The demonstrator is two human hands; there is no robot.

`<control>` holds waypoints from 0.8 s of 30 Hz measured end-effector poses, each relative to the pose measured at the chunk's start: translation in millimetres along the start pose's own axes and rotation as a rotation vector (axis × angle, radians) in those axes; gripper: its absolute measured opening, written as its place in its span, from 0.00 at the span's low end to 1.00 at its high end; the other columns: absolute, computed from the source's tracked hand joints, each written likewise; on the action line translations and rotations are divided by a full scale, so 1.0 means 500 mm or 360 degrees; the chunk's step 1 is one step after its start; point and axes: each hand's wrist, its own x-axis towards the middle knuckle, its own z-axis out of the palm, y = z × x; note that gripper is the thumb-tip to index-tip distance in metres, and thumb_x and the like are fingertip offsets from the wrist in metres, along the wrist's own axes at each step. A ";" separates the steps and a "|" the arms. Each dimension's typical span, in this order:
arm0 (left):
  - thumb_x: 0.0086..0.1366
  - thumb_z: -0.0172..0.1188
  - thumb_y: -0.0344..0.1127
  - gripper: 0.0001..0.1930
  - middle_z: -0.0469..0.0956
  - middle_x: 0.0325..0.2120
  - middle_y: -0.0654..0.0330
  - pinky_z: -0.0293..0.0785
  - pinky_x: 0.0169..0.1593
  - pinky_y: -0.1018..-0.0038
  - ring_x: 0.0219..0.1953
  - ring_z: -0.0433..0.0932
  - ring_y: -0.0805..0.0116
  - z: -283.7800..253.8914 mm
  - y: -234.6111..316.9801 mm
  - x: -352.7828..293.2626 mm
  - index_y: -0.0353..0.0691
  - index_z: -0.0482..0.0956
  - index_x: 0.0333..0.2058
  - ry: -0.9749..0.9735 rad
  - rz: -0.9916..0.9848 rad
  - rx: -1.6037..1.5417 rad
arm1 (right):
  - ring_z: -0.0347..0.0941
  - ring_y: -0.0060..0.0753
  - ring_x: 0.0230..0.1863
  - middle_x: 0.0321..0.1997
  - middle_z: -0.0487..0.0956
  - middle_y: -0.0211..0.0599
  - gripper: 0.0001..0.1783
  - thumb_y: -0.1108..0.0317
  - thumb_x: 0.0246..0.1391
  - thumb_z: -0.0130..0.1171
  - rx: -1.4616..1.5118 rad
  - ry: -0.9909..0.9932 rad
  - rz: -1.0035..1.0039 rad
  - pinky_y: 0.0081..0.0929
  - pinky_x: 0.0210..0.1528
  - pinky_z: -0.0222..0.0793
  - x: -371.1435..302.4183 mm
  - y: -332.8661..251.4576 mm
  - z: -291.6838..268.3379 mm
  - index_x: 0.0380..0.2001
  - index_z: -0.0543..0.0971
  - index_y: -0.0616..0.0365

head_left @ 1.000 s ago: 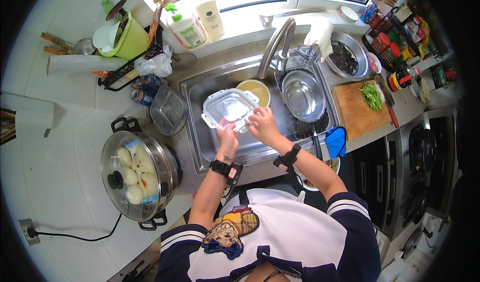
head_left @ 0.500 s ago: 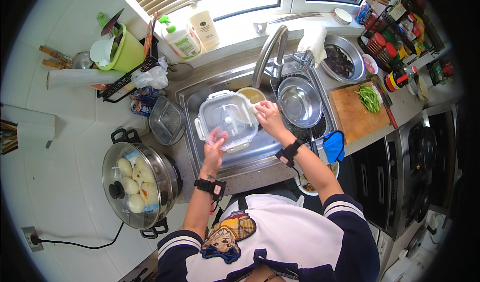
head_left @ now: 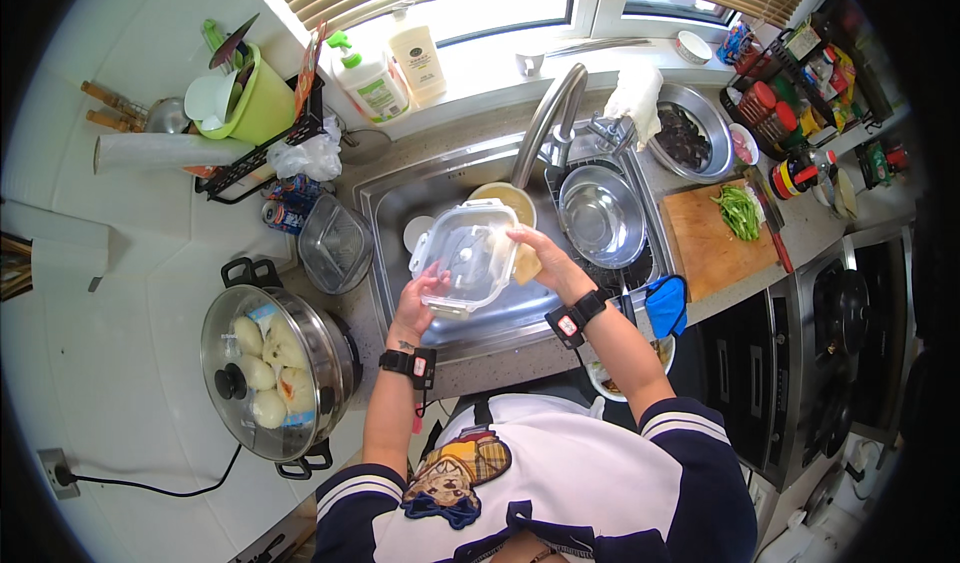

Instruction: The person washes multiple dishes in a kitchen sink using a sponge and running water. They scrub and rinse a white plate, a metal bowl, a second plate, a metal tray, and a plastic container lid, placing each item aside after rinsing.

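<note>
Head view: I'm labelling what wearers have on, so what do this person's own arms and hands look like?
Both hands are bare, without gloves. The left hand has a black wristband with a small red-and-white face behind it; the right hand has a matching black wristband. Forearms are uncovered. Short dark navy sleeves with white stripes end above the elbows.

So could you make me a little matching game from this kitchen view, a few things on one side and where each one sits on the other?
Things:
1. clear container
2. steel bowl
3. steamer pot
4. green vegetables

Places:
A. on the wooden cutting board
B. on the white counter, left of the sink
C. held over the sink by the left hand and right hand
D. right of the tap

Pairs: 1-C, 2-D, 3-B, 4-A
</note>
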 end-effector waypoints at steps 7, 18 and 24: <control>0.65 0.61 0.45 0.32 0.70 0.59 0.52 0.60 0.69 0.58 0.64 0.66 0.58 0.091 -0.022 -0.014 0.36 0.64 0.64 -0.0143 0.0413 -0.0244 | 0.79 0.37 0.35 0.38 0.80 0.38 0.15 0.64 0.55 0.59 0.0005 0.0336 0.0106 0.36 0.35 0.77 0.021 0.043 0.026 0.44 0.75 0.59; 0.66 0.60 0.35 0.34 0.65 0.63 0.57 0.64 0.66 0.59 0.66 0.65 0.60 0.181 -0.102 -0.004 0.43 0.55 0.68 -0.0329 0.0560 0.0302 | 0.79 0.44 0.40 0.43 0.78 0.46 0.21 0.64 0.56 0.57 0.0161 0.0640 0.0092 0.41 0.37 0.79 0.066 0.083 0.021 0.51 0.70 0.63; 0.67 0.53 0.29 0.25 0.73 0.55 0.55 0.76 0.57 0.60 0.54 0.77 0.60 0.151 -0.055 0.007 0.45 0.60 0.62 0.0064 0.0347 -0.0038 | 0.76 0.33 0.44 0.47 0.77 0.44 0.37 0.50 0.50 0.72 -0.0766 0.0767 0.0036 0.33 0.38 0.77 0.015 0.024 0.020 0.54 0.70 0.64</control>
